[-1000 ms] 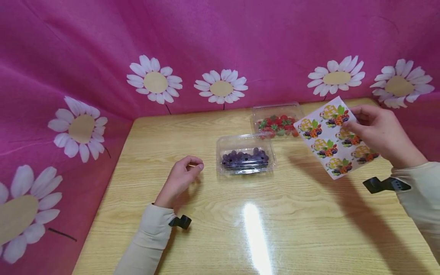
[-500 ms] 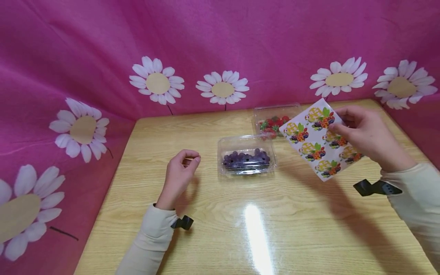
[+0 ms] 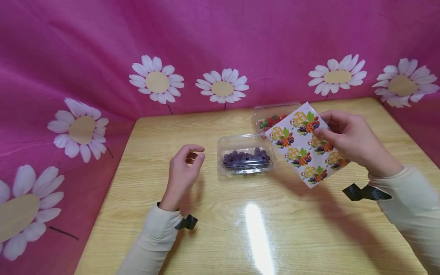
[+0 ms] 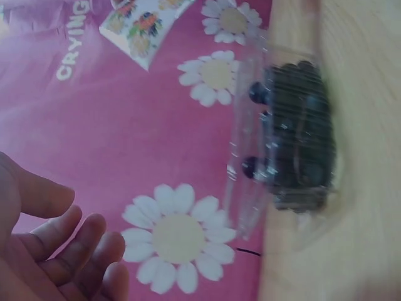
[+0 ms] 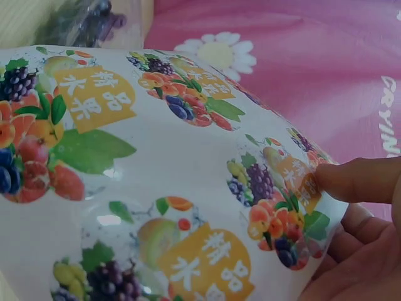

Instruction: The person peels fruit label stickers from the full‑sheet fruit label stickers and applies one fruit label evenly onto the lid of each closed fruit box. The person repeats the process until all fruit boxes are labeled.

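Note:
My right hand (image 3: 350, 139) pinches a white sheet of fruit stickers (image 3: 302, 147) by its right edge, thumb on the printed face. In the right wrist view the sticker sheet (image 5: 156, 144) fills most of the picture and bends slightly. Left of the clear box of grapes (image 3: 245, 158), my left hand (image 3: 183, 172) hovers above the table with loosely curled fingers and nothing in them. The grape box (image 4: 297, 135) looks blurred in the left wrist view. Behind it stands a clear box of strawberries (image 3: 271, 121), partly hidden by the sheet.
The wooden table (image 3: 206, 229) carries both boxes towards its back. A pink cloth (image 3: 213, 46) printed with white daisies hangs along the back and sides. Light glares off the tabletop at the front.
The right hand has carried the sticker sheet leftward, so it covers more of the strawberries. My left hand has risen slightly, its thumb and fingers spreading a little apart. Both boxes stay in place.

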`<action>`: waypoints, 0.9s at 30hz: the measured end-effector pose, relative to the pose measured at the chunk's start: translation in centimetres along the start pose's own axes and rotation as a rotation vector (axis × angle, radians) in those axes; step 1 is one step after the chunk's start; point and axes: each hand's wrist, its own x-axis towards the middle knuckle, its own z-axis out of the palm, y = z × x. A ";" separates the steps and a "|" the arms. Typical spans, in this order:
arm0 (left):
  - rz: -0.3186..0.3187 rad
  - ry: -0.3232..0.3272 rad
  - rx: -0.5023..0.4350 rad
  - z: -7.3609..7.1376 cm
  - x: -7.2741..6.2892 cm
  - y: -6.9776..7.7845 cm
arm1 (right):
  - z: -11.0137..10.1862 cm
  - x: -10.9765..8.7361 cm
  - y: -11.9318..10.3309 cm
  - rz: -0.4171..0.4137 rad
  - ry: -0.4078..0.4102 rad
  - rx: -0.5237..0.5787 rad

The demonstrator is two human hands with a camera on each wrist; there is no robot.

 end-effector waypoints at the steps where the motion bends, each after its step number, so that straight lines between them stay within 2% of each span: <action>1: 0.017 0.003 -0.002 0.0 -0.1 0.2 | 0.2 -0.1 -0.1 -0.012 -0.006 -0.001; 7: 0.120 0.021 0.006 0.0 -0.5 1.2 | 1.9 -0.3 -0.7 -0.078 -0.053 0.025; 14: 0.279 0.046 0.027 0.3 -0.8 1.7 | 3.7 -0.3 -1.7 -0.140 -0.098 0.045; 21: 0.473 0.077 0.119 1.8 -1.0 2.7 | 5.1 -0.4 -2.1 -0.153 -0.147 0.051; 27: 0.544 0.085 0.157 3.2 -1.0 3.8 | 6.0 -0.5 -2.5 -0.147 -0.175 0.061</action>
